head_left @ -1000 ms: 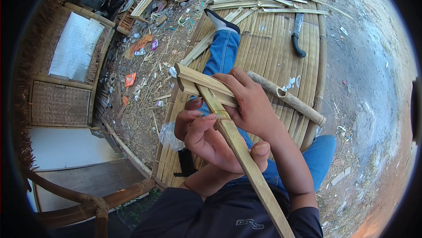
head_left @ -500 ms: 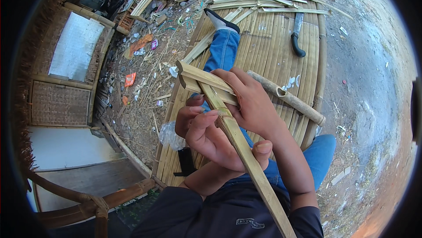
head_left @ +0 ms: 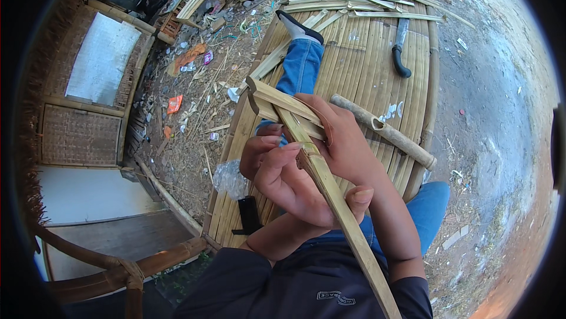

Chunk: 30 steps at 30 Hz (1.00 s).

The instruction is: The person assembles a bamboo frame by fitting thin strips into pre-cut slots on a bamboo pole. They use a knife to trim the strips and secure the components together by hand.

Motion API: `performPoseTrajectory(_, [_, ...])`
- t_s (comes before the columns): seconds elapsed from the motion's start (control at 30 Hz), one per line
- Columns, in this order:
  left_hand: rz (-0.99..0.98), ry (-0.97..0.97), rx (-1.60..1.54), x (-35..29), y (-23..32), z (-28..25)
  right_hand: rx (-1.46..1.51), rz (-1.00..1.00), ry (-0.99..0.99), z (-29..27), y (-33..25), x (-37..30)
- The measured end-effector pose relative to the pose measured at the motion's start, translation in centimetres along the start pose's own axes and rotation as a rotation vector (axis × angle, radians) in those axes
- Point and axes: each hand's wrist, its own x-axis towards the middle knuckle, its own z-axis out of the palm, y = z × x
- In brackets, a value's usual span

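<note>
A long bamboo strip [head_left: 348, 216] runs from the lower edge up across my palm. My left hand [head_left: 289, 180] is curled around it, fingertips against its left edge near a brownish node and thumb at its right side. Beyond it, my right hand [head_left: 342, 136] is closed on a short two-part bamboo piece [head_left: 283, 98] with a dark outer end. The strip's far end passes under the upper part of this piece and over the lower part. The right fingertips are mostly hidden behind the bamboo.
My outstretched leg [head_left: 300, 63] lies on the slatted bamboo platform [head_left: 354, 71]. A machete [head_left: 400, 54] with a black handle, a bamboo tube [head_left: 386, 133] and a pile of split strips [head_left: 354, 1] are there too. A black phone-like object [head_left: 249, 214] and clear plastic [head_left: 230, 179] are at left.
Both hands and the bamboo pieces have shifted very slightly to the right in the picture. The grips look the same.
</note>
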Motion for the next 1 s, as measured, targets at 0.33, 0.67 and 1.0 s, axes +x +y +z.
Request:
performPoseTrajectory(0.33, [0.041,0.061,-0.193,-0.2,0.4,1.3,-0.057,-0.014,0.001,-0.7,0.9,0.0])
performPoseTrajectory(0.67, [-0.143,0.053,-0.511,1.4,-3.3,0.9,0.056,0.05,0.056,-1.6,0.2,0.0])
performPoseTrajectory(1.0, [-0.338,-0.486,-1.171,6.3,-8.1,1.5,0.045,0.062,0.005,-1.7,0.2,-0.2])
